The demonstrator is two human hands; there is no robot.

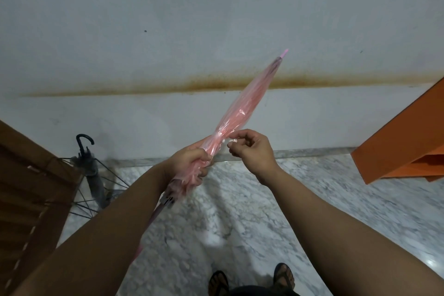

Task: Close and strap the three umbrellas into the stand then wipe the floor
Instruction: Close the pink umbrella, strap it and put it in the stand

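Umbrellas are two in view. A pink translucent umbrella [242,113] is folded shut and held up at a slant in front of the person, its pink tip pointing up and to the right against the wall [192,19], its shaft running down to the lower left behind the left forearm. The left hand [192,163] is closed in a fist around the gathered canopy near its lower end. The right hand [249,149] is just beside the canopy, its thumb and forefinger pinched on a small clear strap or tab at the bundle while the other fingers curl loosely; what exactly it pinches is too small to tell.

A dark grey umbrella [92,170], closed, stands tilted in a black wire stand [113,180] at the left, its hooked handle uppermost, close to the wall.

The floor [300,199] is polished grey-and-white marble with a matching skirting strip along the foot of the wall. The wall is pale and painted, crossed by a long brownish stain band partway up, with a few dark specks. A brown slatted wooden panel [28,187] fills the left edge, and an orange board-like object [403,134] juts in from the right. At the bottom edge, two feet in dark sandals [283,276] stand on the marble.
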